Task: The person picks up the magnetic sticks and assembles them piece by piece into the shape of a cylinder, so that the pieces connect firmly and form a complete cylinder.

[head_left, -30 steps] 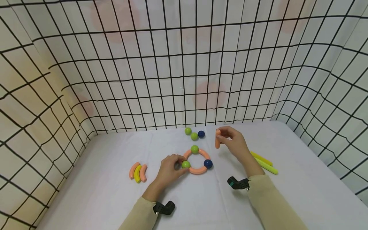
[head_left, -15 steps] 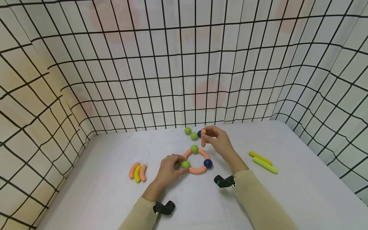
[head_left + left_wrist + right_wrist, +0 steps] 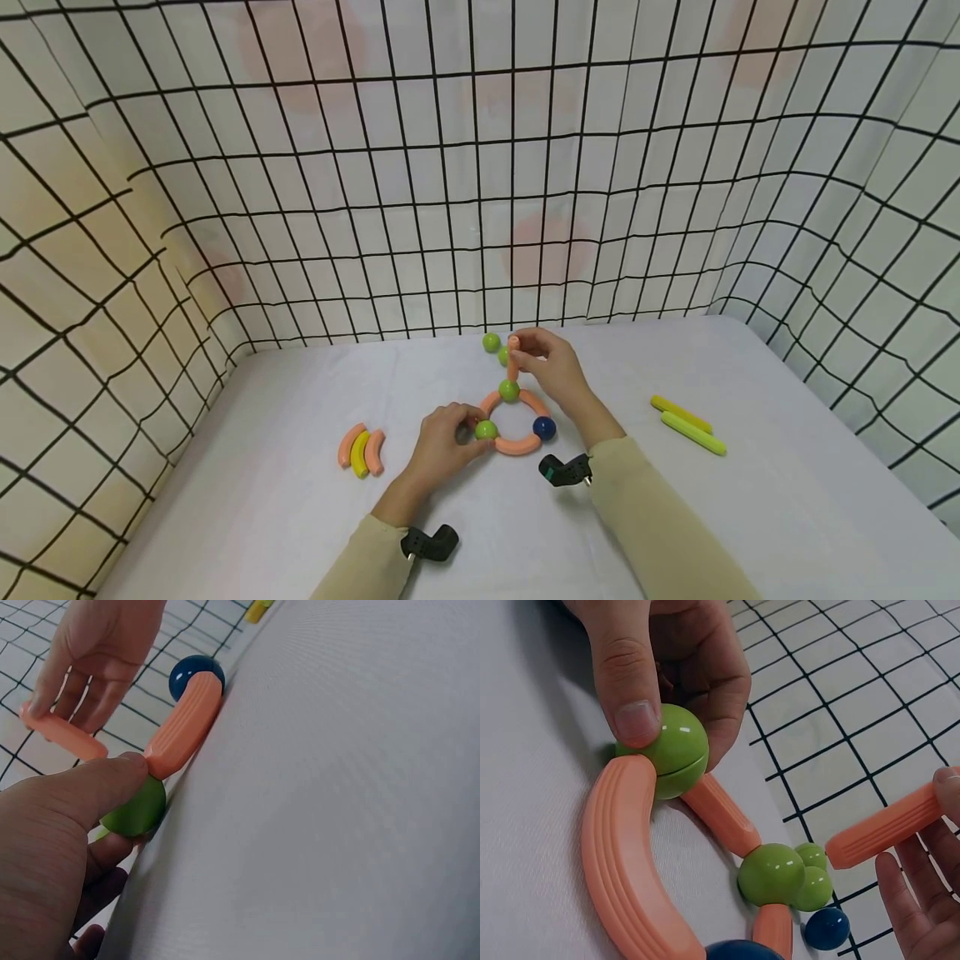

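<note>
A ring lies on the white surface, made of curved orange pieces (image 3: 517, 446), two green balls and a blue ball (image 3: 544, 428). My left hand (image 3: 447, 435) pinches the ring's left green ball (image 3: 682, 742) between thumb and fingers. My right hand (image 3: 553, 367) holds a straight orange rod (image 3: 513, 358) upright between thumb and fingertips, above the ring's far green ball (image 3: 509, 391). In the right wrist view, a gap shows between the rod's lower end and that ball. The left wrist view also shows the rod (image 3: 67, 736) in my right hand (image 3: 105, 652).
Behind the ring lie loose green balls (image 3: 491, 342) and a loose blue ball (image 3: 827, 928). At left are two curved orange pieces (image 3: 374, 452) and a yellow one (image 3: 360, 454). Yellow (image 3: 681, 414) and lime (image 3: 693, 433) rods lie at right. A black grid (image 3: 480, 179) encloses the back and sides.
My right hand has moved left with the orange rod, from right of the ring to above its far green ball. The left hand and the ring have stayed in place.
</note>
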A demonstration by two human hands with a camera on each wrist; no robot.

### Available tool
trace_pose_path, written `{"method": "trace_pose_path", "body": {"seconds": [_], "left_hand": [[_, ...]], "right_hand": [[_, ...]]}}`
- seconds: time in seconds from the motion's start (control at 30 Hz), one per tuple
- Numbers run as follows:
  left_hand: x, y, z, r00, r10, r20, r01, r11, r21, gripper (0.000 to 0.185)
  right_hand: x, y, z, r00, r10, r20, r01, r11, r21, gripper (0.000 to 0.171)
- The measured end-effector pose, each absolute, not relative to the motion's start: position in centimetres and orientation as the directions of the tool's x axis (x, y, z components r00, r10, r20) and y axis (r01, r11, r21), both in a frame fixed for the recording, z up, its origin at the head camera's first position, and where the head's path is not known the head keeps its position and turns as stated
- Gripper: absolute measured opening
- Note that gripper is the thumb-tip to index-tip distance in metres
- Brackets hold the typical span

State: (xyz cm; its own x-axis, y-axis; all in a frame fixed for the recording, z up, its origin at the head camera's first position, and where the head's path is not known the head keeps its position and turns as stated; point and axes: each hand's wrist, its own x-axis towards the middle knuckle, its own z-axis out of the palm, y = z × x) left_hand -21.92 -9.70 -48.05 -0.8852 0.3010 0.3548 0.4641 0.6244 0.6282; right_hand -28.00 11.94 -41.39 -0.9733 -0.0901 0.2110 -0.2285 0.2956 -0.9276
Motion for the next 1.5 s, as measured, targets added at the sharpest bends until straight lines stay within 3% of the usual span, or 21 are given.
{"method": "trace_pose_path", "body": {"seconds": [0.73, 1.5], "left_hand": [[-21.9, -9.6, -47.9, -0.891, 0.301, 0.340, 0.453, 0.622, 0.638, 0.029], [-21.9, -9.7, -47.9, -0.887, 0.296, 0.355, 0.461, 0.628, 0.627, 0.029]], "right_hand": [[-28.4, 11.0, -42.1, -0.981, -0.074, 0.177, -0.191, 0.293, -0.937, 0.028], [-28.5, 11.3, -41.9, -0.982, -0.078, 0.172, -0.189, 0.383, -0.904, 0.030]]}}
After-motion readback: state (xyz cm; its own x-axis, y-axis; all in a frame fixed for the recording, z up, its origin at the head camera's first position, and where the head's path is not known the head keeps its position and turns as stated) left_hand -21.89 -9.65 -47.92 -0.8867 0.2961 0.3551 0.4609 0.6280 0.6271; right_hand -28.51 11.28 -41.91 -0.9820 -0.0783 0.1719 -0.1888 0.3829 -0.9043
